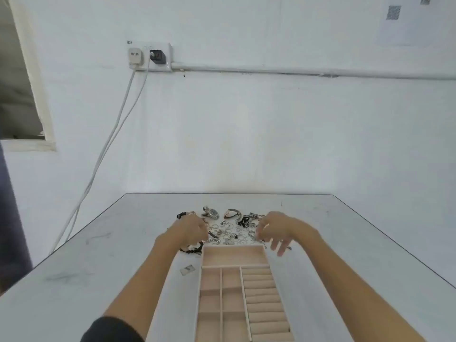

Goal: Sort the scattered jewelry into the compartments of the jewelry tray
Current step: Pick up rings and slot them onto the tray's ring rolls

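Jewelry (230,234) is lying scattered just beyond the empty tray (233,246). Left hand (191,229) is curling down over it, grip unclear. Right hand (277,230) is hanging loose, holding nothing. Best approach is probably pinching single pieces free of tangles and seating rings in the rolls (261,292).

The jewelry tray (233,246) is showing pale pinkish beige, the desk (98,280) is lying light grey with faint dark scuffs, the jewelry (229,233) is glinting silver and black, and a sleeve (108,329) is showing black.
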